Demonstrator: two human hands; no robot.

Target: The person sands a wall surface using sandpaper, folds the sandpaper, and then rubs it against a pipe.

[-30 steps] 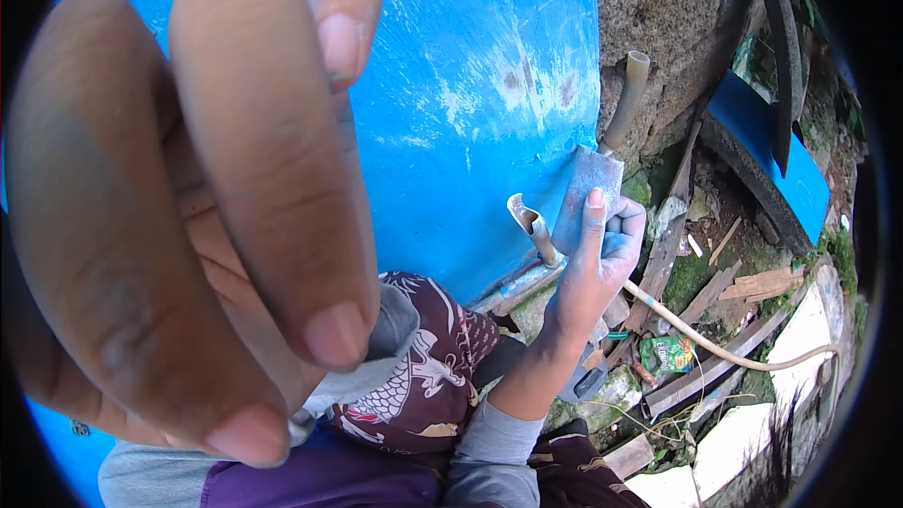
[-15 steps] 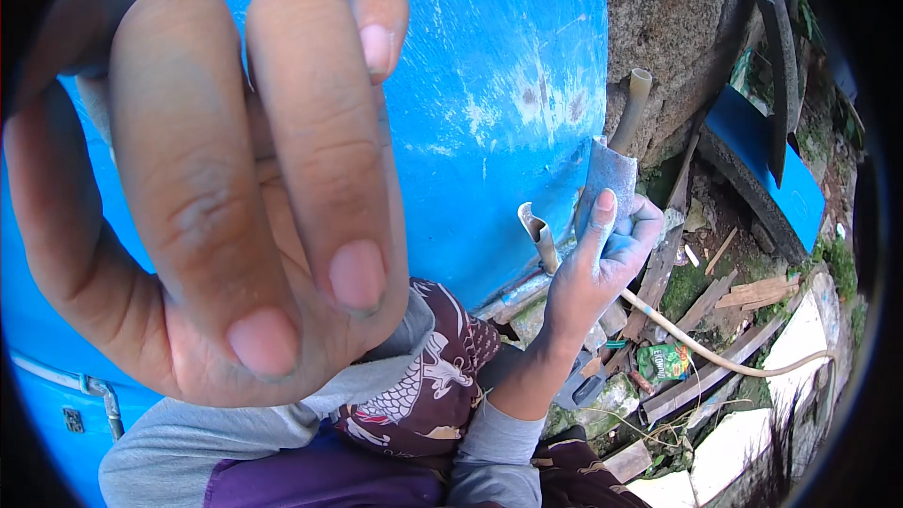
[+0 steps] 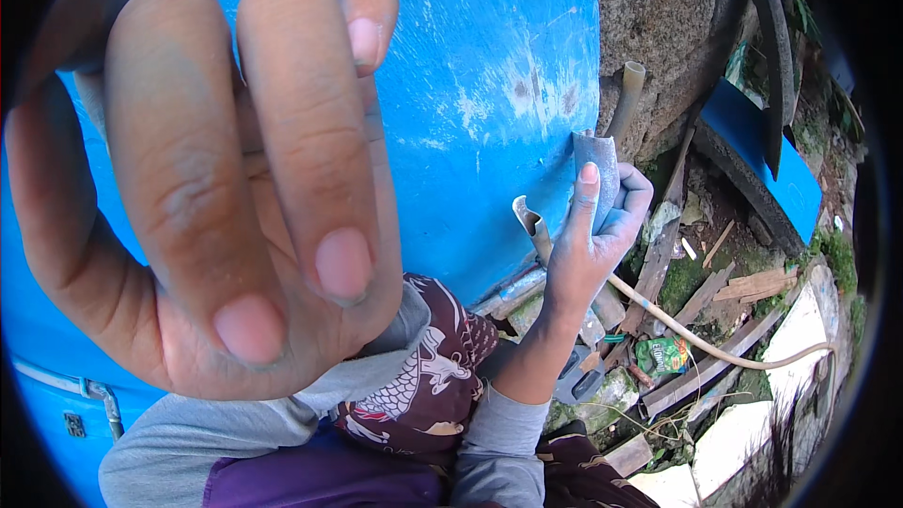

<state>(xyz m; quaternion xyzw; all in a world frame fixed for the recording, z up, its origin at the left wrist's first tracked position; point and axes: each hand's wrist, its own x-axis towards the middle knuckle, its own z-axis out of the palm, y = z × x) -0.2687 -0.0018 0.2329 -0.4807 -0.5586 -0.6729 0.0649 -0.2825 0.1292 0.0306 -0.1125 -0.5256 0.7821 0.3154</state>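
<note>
Close in front of the camera at the left, my left hand point(image 3: 273, 198) is raised with its fingers loosely bent and apart. I see nothing in it, though part of the palm is behind the fingers. Farther off, beside the edge of the blue wall point(image 3: 470, 160), my right hand point(image 3: 593, 235) pinches a bent, grey, rough piece of sandpaper point(image 3: 602, 155) between thumb and fingers. Pale dust coats those fingers. The sandpaper stands upright in the grip, and its lower part is hidden by the hand.
A beige pipe point(image 3: 628, 99) rises behind the sandpaper, and a cut pipe stub point(image 3: 533, 229) stands at the wall's foot. A hose point(image 3: 705, 348) runs rightward over rubble. Wood strips point(image 3: 752, 287), a green packet point(image 3: 661, 357) and a blue-topped slab point(image 3: 767, 169) lie at the right.
My right hand has shifted slightly left and up with the sandpaper, turning it a little. My left hand has barely moved.
</note>
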